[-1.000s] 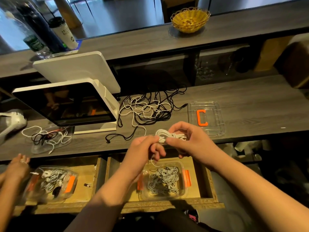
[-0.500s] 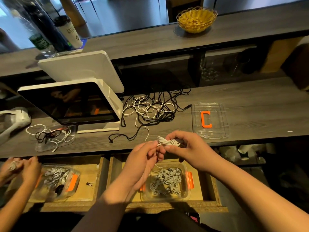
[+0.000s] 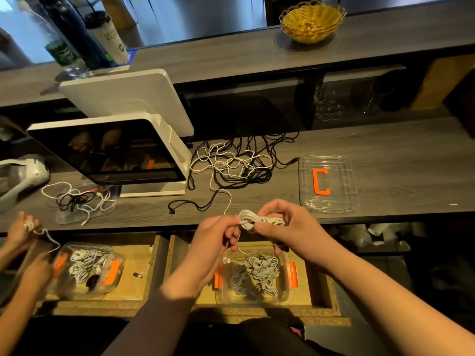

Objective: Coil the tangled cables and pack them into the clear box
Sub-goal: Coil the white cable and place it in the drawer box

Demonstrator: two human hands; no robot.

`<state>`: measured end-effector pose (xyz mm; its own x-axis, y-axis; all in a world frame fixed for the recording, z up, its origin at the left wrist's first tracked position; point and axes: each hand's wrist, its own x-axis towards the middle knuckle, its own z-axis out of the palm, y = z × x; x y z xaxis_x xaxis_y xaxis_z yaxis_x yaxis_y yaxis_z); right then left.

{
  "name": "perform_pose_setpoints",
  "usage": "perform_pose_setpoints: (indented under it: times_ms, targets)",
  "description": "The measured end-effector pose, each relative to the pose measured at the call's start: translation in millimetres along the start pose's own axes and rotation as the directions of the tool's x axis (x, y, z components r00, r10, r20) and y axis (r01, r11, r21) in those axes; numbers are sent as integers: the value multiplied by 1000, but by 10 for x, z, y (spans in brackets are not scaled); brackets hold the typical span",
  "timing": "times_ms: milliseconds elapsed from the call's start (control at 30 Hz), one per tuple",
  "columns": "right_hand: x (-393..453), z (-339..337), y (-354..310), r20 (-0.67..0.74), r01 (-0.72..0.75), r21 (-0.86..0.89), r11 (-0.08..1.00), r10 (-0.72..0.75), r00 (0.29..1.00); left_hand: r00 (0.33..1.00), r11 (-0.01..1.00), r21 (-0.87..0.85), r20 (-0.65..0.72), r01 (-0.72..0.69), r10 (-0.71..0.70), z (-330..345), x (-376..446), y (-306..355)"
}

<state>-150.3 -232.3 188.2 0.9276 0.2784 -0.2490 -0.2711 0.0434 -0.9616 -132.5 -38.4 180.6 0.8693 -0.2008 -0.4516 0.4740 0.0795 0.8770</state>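
The white cable coil (image 3: 259, 219) is in the air between the two hands, above the front edge of the counter (image 3: 385, 155). The right hand (image 3: 288, 227) grips it: the thumb presses the bundle from below and the curled fingers (image 3: 276, 205) close over its top. The left hand (image 3: 218, 237) pinches the left end of the coil with curled fingers, and a thin loose strand hangs down from that pinch toward the clear box (image 3: 255, 276).

This box stands directly under the fingers of both hands, inside an open wooden drawer (image 3: 318, 291). It has orange clips on its two short sides and holds several coiled white and grey cables.

Beyond the fingertips, on the counter, lies the tangled pile of cables (image 3: 236, 163), black and white mixed together. One white strand runs from it toward the hands. To the right of the right hand's fingers, near them on the counter, lies the clear lid (image 3: 341, 196) with an orange letter C on it. To the left of the pile stands a white screen terminal (image 3: 115, 150).

Far to the left of the left hand, two hands of another person (image 3: 20, 227) work on a white cable over a second clear box (image 3: 87, 268) in a neighbouring drawer. A smaller tangle (image 3: 77, 199) lies on the counter behind them. On the upper shelf stands a yellow basket (image 3: 312, 20).
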Motion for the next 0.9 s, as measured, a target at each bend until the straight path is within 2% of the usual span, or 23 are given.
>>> perform_pose_setpoints:
  times_ms: [67, 167, 200, 267, 433, 633, 733, 900]
  targets:
    - [-5, -27, 84, -8, -26, -36, 999, 26, 1000, 1000, 996, 86, -29, 8, -5, -28, -3, -64]
    - [16, -12, 239, 7, -69, -47, 997, 70, 998, 999, 995, 99, 48, 21, -26, -47, -23, -116]
    - [28, -6, 286, 14, -80, -55, 995, 81, 997, 998, 985, 170, 62, 4, -14, -40, -23, -137]
    - [52, -7, 365, 6, -87, -75, 993, 87, 996, 1000, 957, 288, 6, -20, 19, -6, 3, -213]
    - [110, -117, 602, -168, -138, -134, 981, 114, 979, 993, 966, 254, -115, 46, -17, 23, 101, -460]
    - [176, -243, 944, -118, -198, -246, 949, 173, 978, 976, 936, 316, -192, 158, -100, -37, 122, -709]
    - [222, -276, 1098, -110, -243, -343, 907, 218, 970, 954, 919, 330, -271, 215, -125, 7, 193, -906]
    - [261, -312, 1353, -105, -293, -570, 768, 286, 953, 930, 827, 494, -357, 268, -89, 64, 245, -1247]
